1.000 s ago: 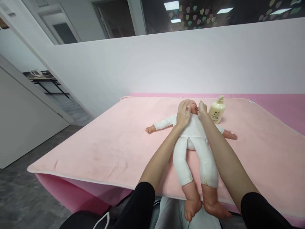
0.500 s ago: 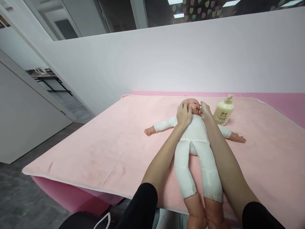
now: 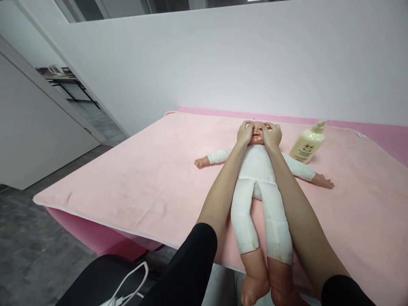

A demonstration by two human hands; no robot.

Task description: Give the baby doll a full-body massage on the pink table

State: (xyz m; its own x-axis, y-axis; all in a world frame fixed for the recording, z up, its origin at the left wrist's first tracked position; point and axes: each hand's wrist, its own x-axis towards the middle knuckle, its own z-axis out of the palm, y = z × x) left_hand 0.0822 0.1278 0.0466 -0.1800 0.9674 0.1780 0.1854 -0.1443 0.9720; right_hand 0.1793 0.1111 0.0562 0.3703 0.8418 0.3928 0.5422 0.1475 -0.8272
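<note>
While white cloth-bodied, plastic-limbed baby doll point(image 3: 256, 165) lies face-up on pale pink blanket point(image 3: 137, 174), long axis running away, head point(image 3: 256, 137) farthest — left hand point(image 3: 245, 132) and right hand point(image 3: 273, 135) flank it equally, fingers curled, touching; grip or light contact, cannot tell.

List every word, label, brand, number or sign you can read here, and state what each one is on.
No text is legible.
Pale yellow pump bottle: dark lettering below a small dark drawing; too small and blurred to read.
White tag at the edge of the pink cloth: too small to tell whether anything is printed.
Doll: no lettering visible.
</note>
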